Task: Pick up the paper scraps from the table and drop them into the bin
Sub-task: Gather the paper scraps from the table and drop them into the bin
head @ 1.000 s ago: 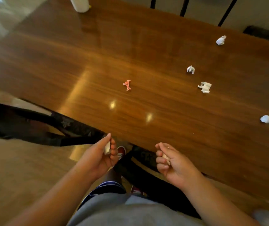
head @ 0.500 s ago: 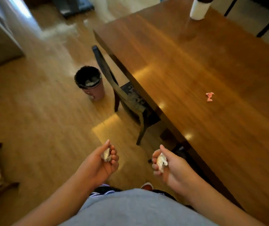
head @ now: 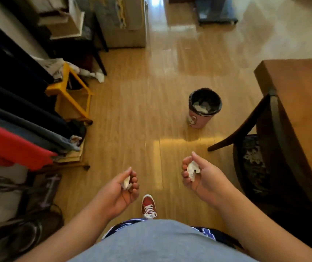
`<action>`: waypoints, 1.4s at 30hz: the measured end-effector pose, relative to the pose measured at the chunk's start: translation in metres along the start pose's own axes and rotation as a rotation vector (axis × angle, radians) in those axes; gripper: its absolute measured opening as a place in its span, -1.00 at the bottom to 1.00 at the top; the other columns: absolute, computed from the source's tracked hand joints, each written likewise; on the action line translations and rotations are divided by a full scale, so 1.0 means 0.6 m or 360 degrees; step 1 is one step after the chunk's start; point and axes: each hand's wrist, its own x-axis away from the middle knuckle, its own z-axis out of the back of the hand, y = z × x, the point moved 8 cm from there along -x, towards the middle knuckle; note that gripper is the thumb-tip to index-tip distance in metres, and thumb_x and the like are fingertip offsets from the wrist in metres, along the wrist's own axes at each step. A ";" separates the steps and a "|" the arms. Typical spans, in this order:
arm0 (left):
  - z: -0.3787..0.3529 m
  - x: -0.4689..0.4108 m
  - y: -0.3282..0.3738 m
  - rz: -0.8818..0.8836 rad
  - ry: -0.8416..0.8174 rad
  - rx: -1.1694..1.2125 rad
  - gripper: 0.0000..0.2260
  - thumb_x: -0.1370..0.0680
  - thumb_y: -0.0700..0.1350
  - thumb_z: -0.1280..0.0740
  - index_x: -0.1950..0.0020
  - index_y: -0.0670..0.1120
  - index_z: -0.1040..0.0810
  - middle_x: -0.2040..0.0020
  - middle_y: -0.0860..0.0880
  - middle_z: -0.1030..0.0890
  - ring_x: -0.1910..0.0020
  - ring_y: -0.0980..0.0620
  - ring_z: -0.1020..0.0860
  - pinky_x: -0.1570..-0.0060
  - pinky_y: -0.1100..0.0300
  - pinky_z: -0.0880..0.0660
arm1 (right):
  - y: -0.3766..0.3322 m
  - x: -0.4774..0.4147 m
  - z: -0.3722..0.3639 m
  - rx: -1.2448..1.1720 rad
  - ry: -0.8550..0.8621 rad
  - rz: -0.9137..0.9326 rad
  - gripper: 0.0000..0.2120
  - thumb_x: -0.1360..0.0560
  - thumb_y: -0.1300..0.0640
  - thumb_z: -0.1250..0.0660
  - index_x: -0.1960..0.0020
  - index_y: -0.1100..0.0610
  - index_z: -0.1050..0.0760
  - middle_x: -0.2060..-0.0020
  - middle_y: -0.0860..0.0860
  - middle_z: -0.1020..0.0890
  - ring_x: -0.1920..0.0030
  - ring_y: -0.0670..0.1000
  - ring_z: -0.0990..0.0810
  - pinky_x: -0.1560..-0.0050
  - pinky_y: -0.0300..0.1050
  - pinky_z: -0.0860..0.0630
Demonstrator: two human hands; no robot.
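Note:
My left hand (head: 122, 188) is curled around a small white paper scrap (head: 126, 183). My right hand (head: 201, 176) holds a larger crumpled white paper scrap (head: 192, 168) between thumb and fingers. Both hands hover low over the wooden floor. The pink bin (head: 204, 107) with a black liner stands on the floor ahead and slightly right of my right hand, with white paper inside it. The brown table (head: 302, 87) fills the right edge; no scraps on it are in view.
A dark wooden chair (head: 255, 148) is tucked under the table at the right. On the left stand a yellow stool (head: 70, 91), stacked clothes (head: 15, 137) and bags. My red shoe (head: 148, 206) shows between my hands. Open floor lies between me and the bin.
My view has swung left away from the table, so the bin now sits ahead at centre right. Both hands still hold their scraps and have spread slightly apart.

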 end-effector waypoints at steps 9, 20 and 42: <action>0.028 -0.075 0.168 -0.0174 0.0076 0.0091 -0.88 -0.60 -0.21 -0.20 0.07 -0.18 -0.51 0.35 -0.04 -0.52 0.49 0.15 -0.47 0.55 0.35 -0.43 | -0.065 -0.139 -0.057 -0.0016 0.0090 -0.0088 -0.73 -0.57 0.02 -0.23 0.15 0.19 -0.53 0.35 0.07 -0.51 0.41 -0.03 -0.47 0.45 -0.23 -0.39; -0.156 -0.271 0.375 -0.0101 0.0056 0.0156 -0.82 -0.48 -0.03 -0.33 0.21 -0.13 -0.55 0.34 -0.03 -0.50 0.45 0.10 -0.49 0.55 0.30 -0.46 | -0.258 -0.322 0.003 -0.0154 0.0288 -0.0166 -0.74 -0.56 0.02 -0.26 0.13 0.20 -0.55 0.34 0.08 -0.53 0.40 0.00 -0.50 0.47 -0.18 -0.47; -0.339 -0.585 0.817 -0.0016 0.0188 0.0067 -0.78 -0.44 0.02 -0.35 0.30 -0.10 -0.59 0.35 -0.03 -0.51 0.44 0.09 -0.49 0.56 0.31 -0.41 | -0.744 -0.730 -0.331 -0.0029 0.0124 -0.0066 -0.74 -0.59 0.04 -0.21 0.18 0.16 -0.49 0.37 0.03 -0.50 0.39 -0.02 -0.45 0.45 -0.23 -0.43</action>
